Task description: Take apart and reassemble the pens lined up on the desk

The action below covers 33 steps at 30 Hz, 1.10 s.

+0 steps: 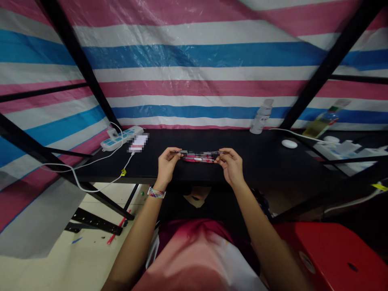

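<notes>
Between my two hands, close to the table's front edge, is a small bundle of what look like pens, lying crosswise with pink, red, black and clear parts. My left hand pinches its left end between thumb and fingers. At the right end my right hand is closed on it in the same way. Whether a clear wrapper surrounds the bundle I cannot tell. A woven multicoloured band is on my left wrist.
On the black table a white power strip and a blurred-out phone with a white cable lie left. Farther right are a clear bottle, a white oval case and a yellowish bottle. A red stool stands lower right.
</notes>
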Available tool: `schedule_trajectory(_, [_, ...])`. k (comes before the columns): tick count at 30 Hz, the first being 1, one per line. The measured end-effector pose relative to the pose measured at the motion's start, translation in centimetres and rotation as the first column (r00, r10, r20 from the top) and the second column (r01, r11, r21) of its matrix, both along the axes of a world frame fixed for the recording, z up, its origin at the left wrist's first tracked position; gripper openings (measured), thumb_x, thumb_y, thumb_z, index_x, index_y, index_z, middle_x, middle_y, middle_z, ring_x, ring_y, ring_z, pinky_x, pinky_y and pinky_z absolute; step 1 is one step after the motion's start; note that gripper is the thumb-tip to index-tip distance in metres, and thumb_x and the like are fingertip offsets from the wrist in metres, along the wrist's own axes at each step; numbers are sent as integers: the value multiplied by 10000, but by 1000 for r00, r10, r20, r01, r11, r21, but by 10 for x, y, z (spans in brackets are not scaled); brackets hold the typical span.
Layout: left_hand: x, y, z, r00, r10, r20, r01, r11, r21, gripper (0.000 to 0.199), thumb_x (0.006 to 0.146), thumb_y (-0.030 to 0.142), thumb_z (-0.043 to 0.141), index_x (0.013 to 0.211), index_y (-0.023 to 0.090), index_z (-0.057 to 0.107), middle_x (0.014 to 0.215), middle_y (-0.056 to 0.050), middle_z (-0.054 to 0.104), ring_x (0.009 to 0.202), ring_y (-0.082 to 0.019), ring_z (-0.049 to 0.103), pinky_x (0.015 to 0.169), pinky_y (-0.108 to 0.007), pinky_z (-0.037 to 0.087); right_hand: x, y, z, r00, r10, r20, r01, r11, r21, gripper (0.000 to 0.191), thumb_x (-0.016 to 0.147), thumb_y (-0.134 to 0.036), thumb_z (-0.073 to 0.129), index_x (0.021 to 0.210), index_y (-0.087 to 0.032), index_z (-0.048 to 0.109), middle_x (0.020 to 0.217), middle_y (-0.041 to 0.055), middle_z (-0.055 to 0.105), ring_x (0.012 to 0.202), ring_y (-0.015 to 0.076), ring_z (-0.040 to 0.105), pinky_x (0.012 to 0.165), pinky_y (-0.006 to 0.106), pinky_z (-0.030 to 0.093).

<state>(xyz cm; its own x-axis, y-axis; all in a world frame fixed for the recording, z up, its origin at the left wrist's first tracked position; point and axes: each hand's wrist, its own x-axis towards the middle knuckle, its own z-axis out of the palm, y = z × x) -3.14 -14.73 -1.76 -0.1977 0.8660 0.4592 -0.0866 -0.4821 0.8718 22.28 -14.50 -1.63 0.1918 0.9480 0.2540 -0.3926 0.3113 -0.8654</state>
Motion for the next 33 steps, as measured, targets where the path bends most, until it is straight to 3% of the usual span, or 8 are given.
schedule_trajectory(12, [1,-1,2,1000,0,7,0,1000,1,215,850,299,858,1005,188,758,1072,-92,808,923,-214,801,863,-342,615,-2,-3,5,1000,7,-21,-8,999,-43,181,692,-254,809,864,-227,759,696,-24,652,639,150,662,654,323,625])
schedule_trajectory(22, [2,-2,3,1000,3,16,-3,1000,1,250,832,336,886,992,184,767,1029,-78,805,911,-205,791,848,-318,600,-2,-2,3,999,22,27,-21,999,-42,271,734,-404,901,874,-219,760,691,-11,695,586,138,645,602,309,620])
schedule_trajectory(27, [3,-7,8,991,-85,-100,79,995,-56,304,848,421,887,1017,180,813,876,-50,795,832,-192,751,832,-314,570,-3,-6,6,985,127,115,-123,991,-47,326,728,-438,959,886,-203,796,725,20,749,612,146,681,622,299,616])
schedule_trajectory(29, [4,-8,10,980,-105,-170,92,992,-85,312,891,485,848,898,175,808,776,-39,768,768,-179,715,801,-303,545,-3,-8,7,978,156,142,-151,988,-43,342,733,-448,968,904,-199,808,742,30,771,622,150,697,631,294,610])
schedule_trajectory(33, [4,-10,12,953,-46,-298,18,995,-98,559,1012,589,675,628,183,684,619,-26,667,620,-146,602,680,-291,468,-3,-9,7,971,188,150,-184,982,-40,355,735,-454,979,911,-191,819,765,52,801,630,152,713,642,286,601])
